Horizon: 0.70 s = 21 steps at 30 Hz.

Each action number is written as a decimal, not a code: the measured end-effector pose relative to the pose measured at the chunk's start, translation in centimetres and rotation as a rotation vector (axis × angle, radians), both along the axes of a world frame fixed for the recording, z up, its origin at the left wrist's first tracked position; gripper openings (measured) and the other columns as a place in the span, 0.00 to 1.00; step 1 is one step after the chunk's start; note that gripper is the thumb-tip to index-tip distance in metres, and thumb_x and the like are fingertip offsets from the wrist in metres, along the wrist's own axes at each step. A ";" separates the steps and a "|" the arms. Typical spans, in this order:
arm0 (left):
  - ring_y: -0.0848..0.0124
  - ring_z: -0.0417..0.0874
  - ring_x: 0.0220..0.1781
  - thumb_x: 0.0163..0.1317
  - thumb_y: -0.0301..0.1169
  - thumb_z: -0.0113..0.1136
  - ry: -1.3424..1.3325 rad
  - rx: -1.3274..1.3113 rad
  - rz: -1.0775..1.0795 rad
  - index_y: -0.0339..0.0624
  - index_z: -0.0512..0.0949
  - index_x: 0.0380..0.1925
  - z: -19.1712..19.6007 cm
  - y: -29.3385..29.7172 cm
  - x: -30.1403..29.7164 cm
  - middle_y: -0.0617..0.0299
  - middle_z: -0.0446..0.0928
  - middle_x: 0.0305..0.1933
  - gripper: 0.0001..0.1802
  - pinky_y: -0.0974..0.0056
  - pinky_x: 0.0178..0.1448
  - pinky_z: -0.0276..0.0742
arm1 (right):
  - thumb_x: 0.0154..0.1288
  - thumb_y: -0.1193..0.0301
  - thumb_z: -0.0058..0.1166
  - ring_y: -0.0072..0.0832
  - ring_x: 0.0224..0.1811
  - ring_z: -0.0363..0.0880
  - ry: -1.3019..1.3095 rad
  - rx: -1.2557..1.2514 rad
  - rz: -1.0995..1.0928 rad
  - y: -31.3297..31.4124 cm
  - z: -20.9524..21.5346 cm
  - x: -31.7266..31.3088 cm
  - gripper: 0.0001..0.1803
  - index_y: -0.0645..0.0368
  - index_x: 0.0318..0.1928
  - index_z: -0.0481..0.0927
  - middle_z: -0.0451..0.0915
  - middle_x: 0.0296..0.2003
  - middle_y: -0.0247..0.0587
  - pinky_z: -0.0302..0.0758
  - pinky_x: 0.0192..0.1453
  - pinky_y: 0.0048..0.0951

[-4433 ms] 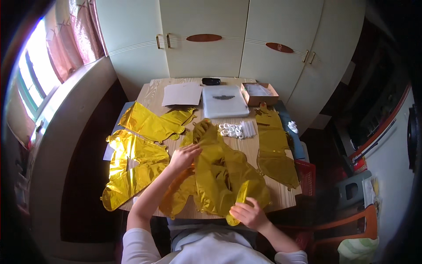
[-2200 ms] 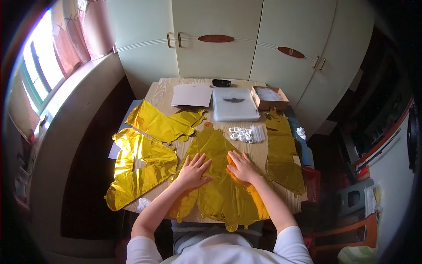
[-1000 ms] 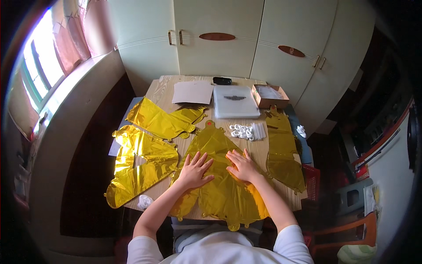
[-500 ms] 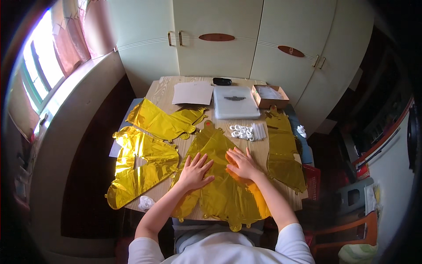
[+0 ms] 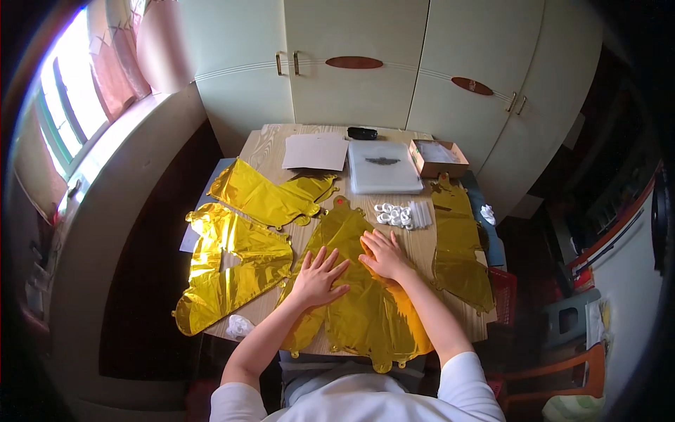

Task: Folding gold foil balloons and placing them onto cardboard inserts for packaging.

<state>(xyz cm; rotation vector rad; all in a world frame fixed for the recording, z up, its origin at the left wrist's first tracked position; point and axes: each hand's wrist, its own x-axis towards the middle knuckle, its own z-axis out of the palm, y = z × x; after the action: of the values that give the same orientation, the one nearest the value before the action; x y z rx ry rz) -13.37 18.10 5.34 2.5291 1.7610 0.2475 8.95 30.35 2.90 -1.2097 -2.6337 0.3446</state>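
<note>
A flat gold foil balloon (image 5: 351,302), with a red spot near its far tip, lies on the wooden table in front of me. Fingers spread, my left hand (image 5: 318,279) rests on its left part. My right hand (image 5: 385,254) lies on the right edge, fingers stretched out, with orange-tinted foil showing beside the palm and wrist. To the left are two more gold foil balloons, one nearer (image 5: 232,264) and one farther (image 5: 264,190). Another gold foil balloon (image 5: 458,243) is spread at the right edge of the table.
Beyond the balloon lie several white ribbon rolls (image 5: 392,214) and clear sticks (image 5: 420,215). Farther back are a pale paper sheet (image 5: 315,152), a translucent pack (image 5: 383,169), a black case (image 5: 362,132) and an open cardboard box (image 5: 441,167). Crumpled white material (image 5: 239,327) sits at the near left corner.
The right hand has slid slightly up and left over the foil. The left hand stays flat in nearly the same place. The whole view has shifted a little.
</note>
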 end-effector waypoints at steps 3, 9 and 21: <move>0.50 0.48 0.79 0.64 0.64 0.44 -0.002 0.000 -0.005 0.64 0.59 0.72 -0.1 0.1 -0.1 0.54 0.53 0.77 0.39 0.39 0.78 0.39 | 0.70 0.46 0.45 0.38 0.76 0.52 0.063 0.012 0.003 0.2 -0.1 -0.1 0.33 0.51 0.67 0.69 0.63 0.70 0.40 0.36 0.79 0.56; 0.50 0.47 0.80 0.64 0.64 0.44 0.019 -0.020 -0.001 0.64 0.59 0.72 0.2 0.0 -0.1 0.54 0.53 0.78 0.39 0.40 0.78 0.38 | 0.65 0.53 0.55 0.39 0.68 0.64 0.175 0.077 0.051 4.4 2.0 -5.1 0.26 0.52 0.60 0.76 0.72 0.62 0.41 0.52 0.74 0.48; 0.50 0.48 0.79 0.65 0.66 0.41 0.023 0.010 -0.008 0.65 0.58 0.72 -0.3 0.2 -0.2 0.54 0.54 0.77 0.39 0.39 0.78 0.39 | 0.55 0.58 0.57 0.42 0.66 0.61 -0.162 -0.069 -0.117 12.9 2.3 -15.2 0.12 0.44 0.39 0.86 0.73 0.58 0.40 0.56 0.72 0.36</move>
<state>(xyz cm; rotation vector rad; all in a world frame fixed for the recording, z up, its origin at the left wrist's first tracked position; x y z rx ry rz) -13.56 18.27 5.05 2.5550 1.7620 0.2286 -6.23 43.29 5.25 -1.4642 -2.6897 0.3325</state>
